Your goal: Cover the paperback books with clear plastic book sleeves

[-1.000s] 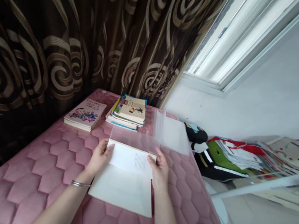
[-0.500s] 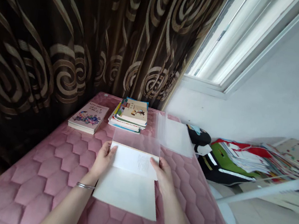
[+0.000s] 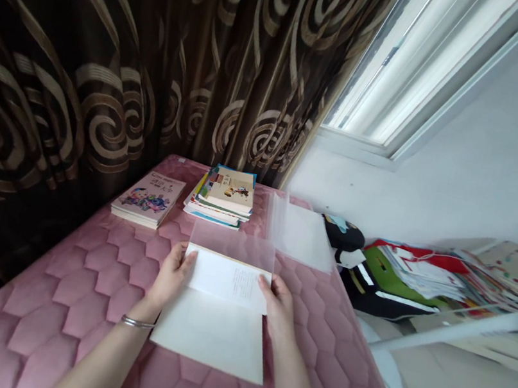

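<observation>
**Left hand (image 3: 171, 276) and right hand (image 3: 278, 310) in a wide, flat grip on both side edges of a white book (image 3: 211, 336), on a pink quilted cover (image 3: 95, 280).**

Fingers and thumbs lightly curved, palms low, the book held between them near its printed upper page, which lies squarely toward the middle of the cover. A clear plastic sleeve (image 3: 232, 245) just past the page's top edge, apparently touching it. Bare quilting to the left and right of both hands, more on the left; the cover's right edge fairly near the right hand. Beyond, a second clear sleeve (image 3: 299, 232) beside a book stack (image 3: 224, 195), and a picture book (image 3: 148, 200) well apart from the hands. Silver bangle (image 3: 137, 322) on the left wrist.
</observation>
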`<state>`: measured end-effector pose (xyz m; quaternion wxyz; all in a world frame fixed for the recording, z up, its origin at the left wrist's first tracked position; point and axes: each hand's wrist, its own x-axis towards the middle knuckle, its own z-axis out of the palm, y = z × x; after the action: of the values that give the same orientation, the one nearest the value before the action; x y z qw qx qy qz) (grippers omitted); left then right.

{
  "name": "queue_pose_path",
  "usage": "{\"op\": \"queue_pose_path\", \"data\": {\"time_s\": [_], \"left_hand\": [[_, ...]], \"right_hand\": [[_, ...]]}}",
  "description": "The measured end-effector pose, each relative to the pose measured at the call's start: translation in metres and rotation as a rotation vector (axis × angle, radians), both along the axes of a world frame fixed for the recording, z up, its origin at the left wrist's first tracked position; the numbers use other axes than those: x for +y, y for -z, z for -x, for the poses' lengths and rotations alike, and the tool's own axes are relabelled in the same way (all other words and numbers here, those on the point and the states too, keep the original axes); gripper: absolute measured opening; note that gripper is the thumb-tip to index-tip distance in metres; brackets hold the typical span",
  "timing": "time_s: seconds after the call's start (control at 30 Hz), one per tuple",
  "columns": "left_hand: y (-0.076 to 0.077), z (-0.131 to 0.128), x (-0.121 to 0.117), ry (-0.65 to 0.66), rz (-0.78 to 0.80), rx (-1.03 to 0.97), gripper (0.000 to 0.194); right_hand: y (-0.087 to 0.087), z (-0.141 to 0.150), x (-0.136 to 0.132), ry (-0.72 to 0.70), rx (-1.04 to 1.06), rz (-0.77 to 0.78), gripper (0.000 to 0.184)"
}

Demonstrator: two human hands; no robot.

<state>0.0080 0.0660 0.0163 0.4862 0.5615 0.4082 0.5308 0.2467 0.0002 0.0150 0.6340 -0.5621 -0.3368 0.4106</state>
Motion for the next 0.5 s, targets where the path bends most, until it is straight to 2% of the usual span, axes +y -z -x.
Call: {"op": "queue_pose_path", "data": {"time_s": [0.23,0.5], "left_hand": [[-0.003,0.001,-0.003,0.010,0.045,-0.011,0.042],[0.000,0.002,-0.002,-0.003,0.058,-0.025,0.041]], "right_hand": [[0.013,-0.006,-0.001,0.019,-0.106,-0.012,0.042],[0.013,-0.006,0.001,0.024,-0.091,0.004,0.044]]}}
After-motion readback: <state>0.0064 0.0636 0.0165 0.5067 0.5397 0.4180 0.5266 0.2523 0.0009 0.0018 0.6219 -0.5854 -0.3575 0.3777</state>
